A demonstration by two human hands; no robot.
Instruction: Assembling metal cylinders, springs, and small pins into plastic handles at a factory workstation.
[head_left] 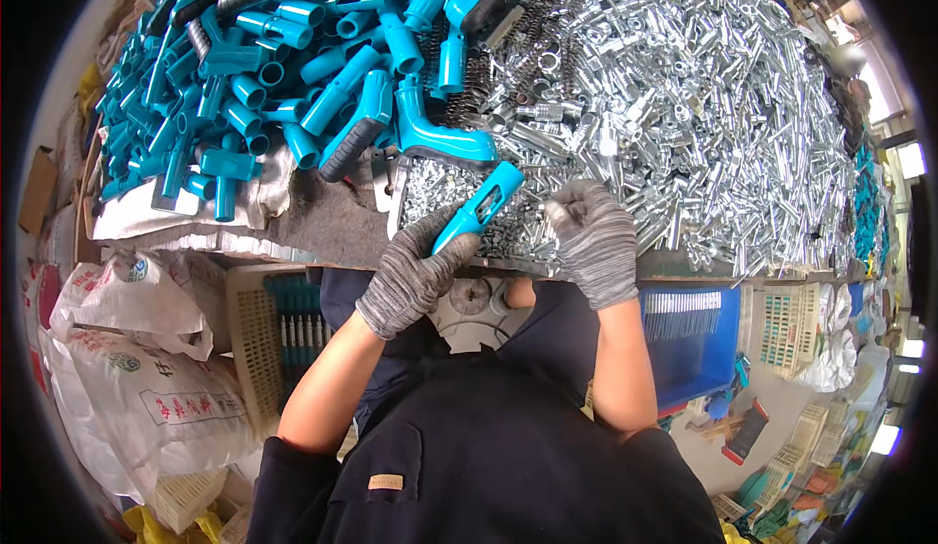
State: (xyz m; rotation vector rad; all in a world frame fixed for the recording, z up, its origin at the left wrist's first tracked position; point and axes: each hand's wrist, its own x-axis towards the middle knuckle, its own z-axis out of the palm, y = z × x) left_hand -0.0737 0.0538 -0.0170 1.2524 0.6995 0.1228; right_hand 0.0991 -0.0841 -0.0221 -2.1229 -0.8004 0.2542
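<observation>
1. left hand [408,275]: grey knit glove, fingers and thumb closed round the lower end of a teal tube [473,219].
2. tube: held above the near edge of the bench [337,214], in front of the wearer. tilted; the far end leans away and to the right. long slot in its upper side, with the inside showing.
3. right hand [596,241]: matching glove, raised just right of the tube and apart from it. fingers curled, tips drawn in toward the thumb. whether a small part sits between them, i cannot tell from here.
4. below and behind the tube: a tray [395,204] of small silver bits; its pale left rim shows.
5. far left on bench: heap of teal handles [369,119] and tubes, some handles with black ribbed grips. a pale cloth [269,192] lies under the near part.
6. right on bench: broad spread of silver parts [703,124], many of them slim and rod-like. dark springs [471,85] lie between the two heaps.
7. below bench level: cream crate [252,348] at left, teal pieces inside; blue bin [684,363] at right, silver rods in a row inside. white sacks [147,397] beside the crate.
</observation>
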